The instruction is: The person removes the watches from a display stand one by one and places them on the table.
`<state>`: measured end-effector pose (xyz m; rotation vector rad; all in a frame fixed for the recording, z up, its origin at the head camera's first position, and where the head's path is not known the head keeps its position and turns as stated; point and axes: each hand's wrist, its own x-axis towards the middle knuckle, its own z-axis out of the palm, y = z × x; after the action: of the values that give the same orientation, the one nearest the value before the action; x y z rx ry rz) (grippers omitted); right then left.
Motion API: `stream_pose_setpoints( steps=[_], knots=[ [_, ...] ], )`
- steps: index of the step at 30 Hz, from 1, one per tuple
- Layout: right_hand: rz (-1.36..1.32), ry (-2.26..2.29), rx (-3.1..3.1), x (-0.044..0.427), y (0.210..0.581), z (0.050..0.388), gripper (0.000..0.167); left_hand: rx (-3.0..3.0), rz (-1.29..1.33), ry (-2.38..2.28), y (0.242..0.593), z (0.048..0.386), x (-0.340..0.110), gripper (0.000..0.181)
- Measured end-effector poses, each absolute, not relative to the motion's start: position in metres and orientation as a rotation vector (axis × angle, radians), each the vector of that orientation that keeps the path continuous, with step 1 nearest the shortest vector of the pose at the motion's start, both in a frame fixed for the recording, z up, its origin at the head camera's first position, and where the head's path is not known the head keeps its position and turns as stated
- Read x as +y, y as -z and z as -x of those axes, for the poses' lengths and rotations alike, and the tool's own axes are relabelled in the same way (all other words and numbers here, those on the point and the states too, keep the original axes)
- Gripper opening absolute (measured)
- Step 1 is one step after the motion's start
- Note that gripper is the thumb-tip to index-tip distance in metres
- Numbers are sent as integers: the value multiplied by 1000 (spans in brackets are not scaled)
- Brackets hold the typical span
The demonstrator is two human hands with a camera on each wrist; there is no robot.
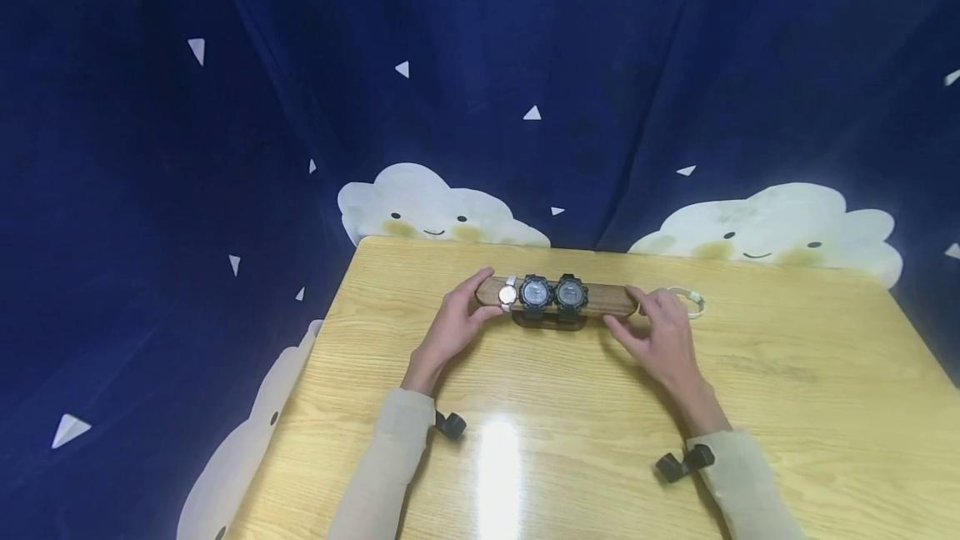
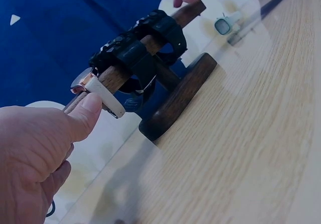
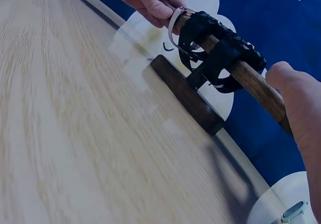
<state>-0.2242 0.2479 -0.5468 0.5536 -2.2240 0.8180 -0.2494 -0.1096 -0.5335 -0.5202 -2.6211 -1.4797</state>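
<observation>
A dark wooden watch stand [image 1: 609,300] with a crossbar on a base [image 2: 178,101] stands near the table's back edge. Two black digital watches [image 1: 536,293] [image 1: 571,295] sit side by side on its bar, with a small white-strapped watch [image 1: 507,295] to their left. The left hand [image 1: 452,325] grips the bar's left end, thumb beside the white strap in the left wrist view. At the bar's right end is the right hand [image 1: 663,340], thumb in front and fingers behind in the head view; its fingertips are partly hidden in the right wrist view.
A pale watch [image 1: 696,299] lies on the wooden table [image 1: 555,407] just right of the right hand. Behind the table hangs a dark blue curtain [image 1: 480,107] with white clouds and triangles. Each wrist carries a small black camera [image 1: 452,426] [image 1: 684,463].
</observation>
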Motion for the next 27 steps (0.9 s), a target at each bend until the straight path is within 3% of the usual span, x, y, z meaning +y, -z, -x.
stream_pose_setpoints(
  steps=[27],
  knots=[
    [-596,-772,-2265,220,535,230,64,-2608,529,1477,534,250,-110,72]
  ],
)
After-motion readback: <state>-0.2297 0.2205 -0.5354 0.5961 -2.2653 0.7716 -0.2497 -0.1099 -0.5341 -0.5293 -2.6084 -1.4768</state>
